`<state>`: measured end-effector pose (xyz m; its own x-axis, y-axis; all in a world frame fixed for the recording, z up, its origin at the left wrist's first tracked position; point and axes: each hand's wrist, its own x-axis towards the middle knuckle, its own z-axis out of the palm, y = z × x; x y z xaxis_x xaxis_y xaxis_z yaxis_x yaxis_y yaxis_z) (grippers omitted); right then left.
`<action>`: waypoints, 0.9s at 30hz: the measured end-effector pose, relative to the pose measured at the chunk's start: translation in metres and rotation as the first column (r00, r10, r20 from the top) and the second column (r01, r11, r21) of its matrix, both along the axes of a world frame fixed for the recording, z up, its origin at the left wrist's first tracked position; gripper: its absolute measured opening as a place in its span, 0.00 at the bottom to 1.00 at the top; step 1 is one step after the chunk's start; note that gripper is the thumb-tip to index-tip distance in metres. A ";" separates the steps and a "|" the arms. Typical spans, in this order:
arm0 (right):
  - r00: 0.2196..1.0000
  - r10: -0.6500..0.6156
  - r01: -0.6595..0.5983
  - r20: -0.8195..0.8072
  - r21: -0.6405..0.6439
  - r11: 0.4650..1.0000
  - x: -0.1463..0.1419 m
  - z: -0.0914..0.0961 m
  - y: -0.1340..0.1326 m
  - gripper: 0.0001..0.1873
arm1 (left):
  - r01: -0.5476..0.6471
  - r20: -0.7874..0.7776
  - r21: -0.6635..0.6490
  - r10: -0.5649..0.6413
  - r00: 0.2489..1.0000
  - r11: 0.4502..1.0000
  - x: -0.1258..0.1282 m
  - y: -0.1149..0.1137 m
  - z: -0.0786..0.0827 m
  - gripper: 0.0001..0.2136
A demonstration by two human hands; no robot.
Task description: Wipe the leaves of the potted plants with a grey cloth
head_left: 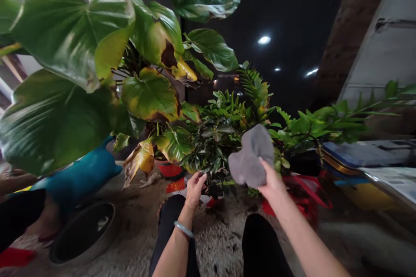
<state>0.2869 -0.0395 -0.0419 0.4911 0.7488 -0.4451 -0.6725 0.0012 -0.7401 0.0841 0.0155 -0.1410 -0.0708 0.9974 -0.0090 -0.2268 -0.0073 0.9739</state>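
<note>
My right hand [271, 181] grips a grey cloth [253, 156], which hangs spread out in front of a bushy plant with small dark green leaves [216, 132]. At the lower left edge of that plant is my left hand [195, 189], with a pale bangle on the wrist. Its thumb and fingers are drawn together near the low leaves; what lies between them, if anything, is hidden. A large-leaved plant [149, 95] rises to the left, several of its leaves yellowed or browned at the edges.
A red pot [169, 169] stands behind my left hand. On the left are a dark basin [86, 231], a teal object [79, 177] and part of another person [22, 212]. A red bag [305, 194] and stacked boxes [344, 156] sit at right. Dark glossy panel [286, 17] behind.
</note>
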 end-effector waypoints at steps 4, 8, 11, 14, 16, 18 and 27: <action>0.982 0.176 -0.185 -0.074 -0.131 0.974 -0.033 -0.047 -0.037 0.10 | 0.111 -0.096 -0.146 -0.126 0.987 0.983 -0.007 -0.001 -0.003 0.16; 0.995 0.086 -0.090 -0.047 -0.084 0.992 -0.026 -0.060 -0.057 0.13 | 0.270 -0.172 -0.314 -0.334 0.927 0.910 -0.013 -0.013 -0.002 0.15; 0.998 -0.042 0.042 0.043 -0.009 0.999 -0.013 -0.057 -0.056 0.16 | 0.407 -0.034 -0.325 -0.441 0.897 0.853 -0.003 -0.035 0.011 0.14; 0.988 -0.092 0.091 0.121 0.007 0.996 -0.013 -0.057 -0.057 0.20 | 0.485 0.162 -0.270 -0.457 0.875 0.832 0.020 -0.061 0.027 0.27; 0.992 -0.078 0.078 0.096 0.008 0.997 -0.018 -0.057 -0.062 0.22 | 0.542 0.229 -0.234 -0.496 0.837 0.807 0.037 -0.076 0.035 0.32; 0.998 -0.045 0.044 0.032 0.042 0.998 -0.024 -0.056 -0.069 0.22 | 0.591 0.277 -0.208 -0.533 0.799 0.779 0.050 -0.086 0.039 0.33; 0.996 0.061 -0.071 0.061 0.177 0.982 -0.028 -0.052 -0.081 0.22 | 0.494 0.435 -0.172 -0.384 0.814 0.852 0.069 -0.106 0.040 0.26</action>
